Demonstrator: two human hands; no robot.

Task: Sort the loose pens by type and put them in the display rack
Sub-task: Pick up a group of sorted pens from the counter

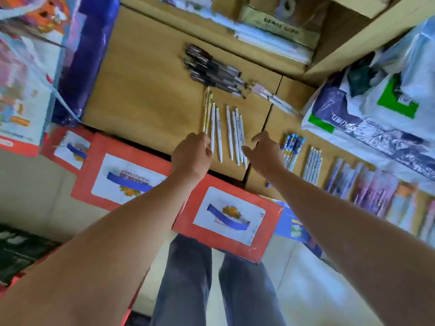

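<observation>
curled fingers of the left hand met the near ends of two yellowish pens at mid frame; whether they pinched the pens or only touched them could not be told. right hand hovered just right of it with fingers spread and loosely bent, holding nothing, its thumb close to the lower tips of the white pens. those white pens lay side by side on the cardboard box top, two just beside the yellowish pair and three more a little to the right, all pointing roughly up the frame. above them a heap of dark pens lay slanted toward the upper middle. right of the right hand a cluster of blue patterned pens lay on a second carton, then a set of pale blue pens, then blurred packets toward the right edge. red boxes with white labels sat below the hands
</observation>
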